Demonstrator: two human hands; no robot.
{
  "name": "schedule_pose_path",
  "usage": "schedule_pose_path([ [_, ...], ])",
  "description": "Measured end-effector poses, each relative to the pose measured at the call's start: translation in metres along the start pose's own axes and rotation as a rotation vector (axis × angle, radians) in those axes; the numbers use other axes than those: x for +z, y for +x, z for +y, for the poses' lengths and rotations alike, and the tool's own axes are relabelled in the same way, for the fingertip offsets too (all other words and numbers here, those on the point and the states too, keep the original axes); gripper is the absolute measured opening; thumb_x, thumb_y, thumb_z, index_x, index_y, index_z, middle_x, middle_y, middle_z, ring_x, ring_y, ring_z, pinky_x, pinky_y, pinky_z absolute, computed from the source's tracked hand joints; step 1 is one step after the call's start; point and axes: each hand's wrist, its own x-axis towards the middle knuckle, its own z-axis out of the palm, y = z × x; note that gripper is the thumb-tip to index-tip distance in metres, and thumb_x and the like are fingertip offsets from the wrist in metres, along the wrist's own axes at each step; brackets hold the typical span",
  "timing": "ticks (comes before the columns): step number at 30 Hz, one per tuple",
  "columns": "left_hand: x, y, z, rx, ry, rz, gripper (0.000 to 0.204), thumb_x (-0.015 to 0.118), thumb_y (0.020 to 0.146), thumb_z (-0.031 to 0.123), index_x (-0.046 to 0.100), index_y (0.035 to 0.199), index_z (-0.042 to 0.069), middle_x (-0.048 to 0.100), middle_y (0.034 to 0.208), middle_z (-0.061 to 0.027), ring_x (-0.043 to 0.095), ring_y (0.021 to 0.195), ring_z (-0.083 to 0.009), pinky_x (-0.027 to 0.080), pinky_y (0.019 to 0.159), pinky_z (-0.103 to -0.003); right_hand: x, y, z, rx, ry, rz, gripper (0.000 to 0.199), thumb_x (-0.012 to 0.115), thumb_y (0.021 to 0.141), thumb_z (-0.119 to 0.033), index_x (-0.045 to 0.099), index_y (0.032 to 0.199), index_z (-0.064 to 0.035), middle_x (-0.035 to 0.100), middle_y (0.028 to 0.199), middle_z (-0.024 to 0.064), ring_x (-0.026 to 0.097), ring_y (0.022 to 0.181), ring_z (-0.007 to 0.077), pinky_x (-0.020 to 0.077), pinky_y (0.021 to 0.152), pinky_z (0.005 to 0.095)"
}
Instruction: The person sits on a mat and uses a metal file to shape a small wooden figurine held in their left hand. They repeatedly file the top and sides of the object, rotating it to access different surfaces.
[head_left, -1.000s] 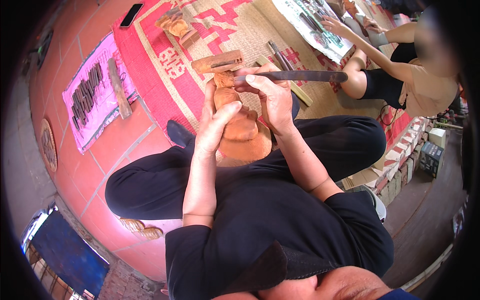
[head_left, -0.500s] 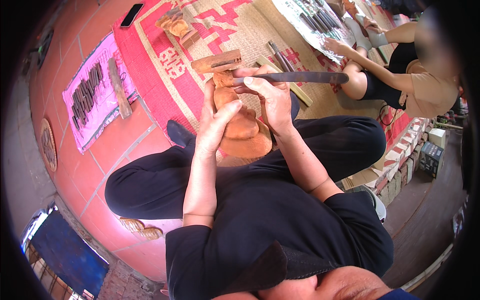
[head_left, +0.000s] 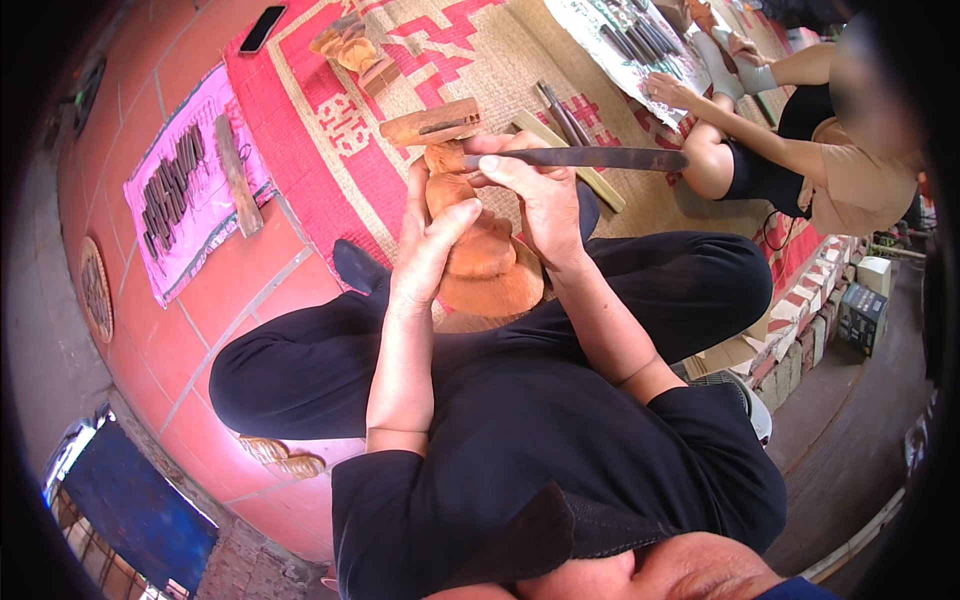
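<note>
A reddish-brown wood carving [head_left: 490, 255] with rounded, stacked forms rests above my crossed legs, its block-like end [head_left: 432, 123] pointing away from me. My left hand [head_left: 432, 225] is wrapped round its left side, the thumb lying across the front. In my right hand [head_left: 535, 195] is a long dark metal chisel [head_left: 610, 157], gripped close to its working tip. That tip meets the narrow neck of the carving just below the block end. The chisel's long shank sticks out to the right. Fingers behind the carving are partly hidden.
A red and straw-coloured mat [head_left: 340, 130] bears another carving [head_left: 355, 50] and a phone [head_left: 262, 30]. At left, a pink cloth [head_left: 190, 240] holds several tools and a wooden stick [head_left: 238, 175]. A co-worker [head_left: 800, 150] sits at right beside more tools [head_left: 640, 40].
The chisel has shifted slightly to the left at its far end, along with my right hand. The carving's block end has moved very slightly; my left hand keeps its hold.
</note>
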Motion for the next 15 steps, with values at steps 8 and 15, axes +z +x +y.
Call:
schedule_pose_path([
  [8,0.0,0.0,-0.003,0.016,0.042,0.012,0.076,0.068,0.076,0.019,0.028,0.138,0.001,0.053,0.119,-0.0137,0.053,0.108,-0.0203,0.045,0.091,-0.032,-0.004,0.002,-0.004,0.109,0.12,0.029,0.005,0.065,0.08,-0.003,0.065,0.081,0.0014,0.065,0.097,0.0134,0.064,0.082,0.016,0.0508,0.079,0.0282],
  [15,-0.001,0.0,0.0,-0.004,0.025,0.029,0.075,0.068,0.076,0.019,0.029,0.138,0.001,0.052,0.119,-0.0132,0.054,0.106,-0.0194,0.046,0.089,-0.031,0.001,0.002,0.004,-0.024,-0.113,-0.023,0.007,0.062,0.082,-0.005,0.062,0.081,0.0027,0.066,0.097,0.0169,0.065,0.082,0.0193,0.0522,0.077,0.0309],
])
